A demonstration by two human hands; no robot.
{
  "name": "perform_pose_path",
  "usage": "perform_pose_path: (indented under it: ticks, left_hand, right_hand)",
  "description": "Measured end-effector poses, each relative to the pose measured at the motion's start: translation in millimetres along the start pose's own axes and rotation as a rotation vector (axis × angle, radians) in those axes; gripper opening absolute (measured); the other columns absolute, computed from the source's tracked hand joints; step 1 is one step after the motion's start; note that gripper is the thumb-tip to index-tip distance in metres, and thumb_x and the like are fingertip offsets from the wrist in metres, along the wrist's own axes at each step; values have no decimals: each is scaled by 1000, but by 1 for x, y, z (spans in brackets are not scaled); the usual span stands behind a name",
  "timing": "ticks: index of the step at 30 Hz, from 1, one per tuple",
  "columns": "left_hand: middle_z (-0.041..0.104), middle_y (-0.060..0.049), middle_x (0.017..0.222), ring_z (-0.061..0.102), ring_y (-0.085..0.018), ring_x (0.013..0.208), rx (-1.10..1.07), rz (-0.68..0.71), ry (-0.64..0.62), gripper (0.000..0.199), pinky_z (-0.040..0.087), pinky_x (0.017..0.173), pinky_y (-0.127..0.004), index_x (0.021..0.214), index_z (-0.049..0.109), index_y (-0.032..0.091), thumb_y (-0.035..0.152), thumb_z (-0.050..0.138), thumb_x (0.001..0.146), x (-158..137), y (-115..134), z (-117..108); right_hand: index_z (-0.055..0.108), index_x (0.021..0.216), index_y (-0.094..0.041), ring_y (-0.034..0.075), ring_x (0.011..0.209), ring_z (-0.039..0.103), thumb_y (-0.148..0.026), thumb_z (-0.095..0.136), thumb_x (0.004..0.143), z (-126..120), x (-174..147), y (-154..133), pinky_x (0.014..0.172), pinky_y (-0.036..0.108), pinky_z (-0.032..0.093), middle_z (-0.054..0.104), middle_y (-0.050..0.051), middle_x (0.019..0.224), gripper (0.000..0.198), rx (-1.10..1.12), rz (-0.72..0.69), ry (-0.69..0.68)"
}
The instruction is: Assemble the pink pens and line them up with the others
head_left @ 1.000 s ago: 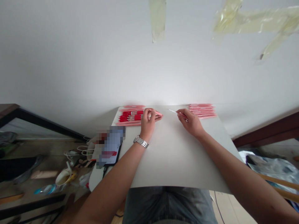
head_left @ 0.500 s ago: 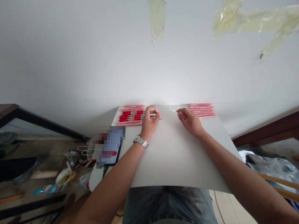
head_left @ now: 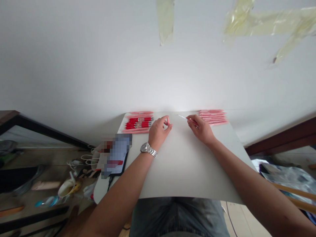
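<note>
Between the thumb and index finger of my left hand (head_left: 159, 132) is a short pink pen part (head_left: 168, 121), probably a piece of a barrel, mostly hidden by the fingers. My right hand (head_left: 201, 129) is closed on a thin white pen refill (head_left: 182, 117), its tip pointing left toward the other hand. A bit of pink shows under the right fingers, too small to make out. Both hands hover over the white table (head_left: 177, 164), a small gap apart. Beside my left hand lie several red pens (head_left: 139, 122), with pink pens (head_left: 135, 130) in front of and behind them.
Several pink pens (head_left: 213, 118) lie in a row at the back right, near my right hand. A phone (head_left: 119, 156) with a cable rests on the left edge. The white wall (head_left: 98, 65) rises directly behind the table.
My left hand has turned and dipped slightly, and less of the pink pen part shows between its fingers. My right hand stays almost still with the refill.
</note>
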State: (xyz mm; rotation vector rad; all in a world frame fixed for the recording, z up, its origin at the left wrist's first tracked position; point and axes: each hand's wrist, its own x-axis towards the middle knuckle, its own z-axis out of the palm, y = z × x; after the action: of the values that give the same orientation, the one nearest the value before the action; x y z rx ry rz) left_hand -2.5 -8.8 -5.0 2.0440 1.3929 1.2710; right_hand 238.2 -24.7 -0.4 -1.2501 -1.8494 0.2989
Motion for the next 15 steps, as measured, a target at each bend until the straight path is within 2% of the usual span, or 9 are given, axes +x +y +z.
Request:
perform_pose_path:
  ticks: [8, 15]
  left_hand:
    - [70, -4, 89, 61, -23, 82, 116, 45, -50, 27, 47, 83, -37, 113, 72, 28, 24, 75, 86, -1, -3, 2]
    - [64, -3, 85, 59, -22, 81, 210, 42, -100, 7, 45, 76, -34, 92, 70, 25, 26, 74, 87, -1, 0, 1]
  right_hand:
    - [65, 111, -25, 19, 75, 63, -43, 50, 104, -1, 0, -1, 69, 31, 49, 71, 5, 91, 24, -1, 4, 2]
    - [65, 112, -25, 19, 77, 64, -42, 51, 104, 0, 0, -1, 71, 32, 49, 71, 5, 92, 23, -3, 9, 1]
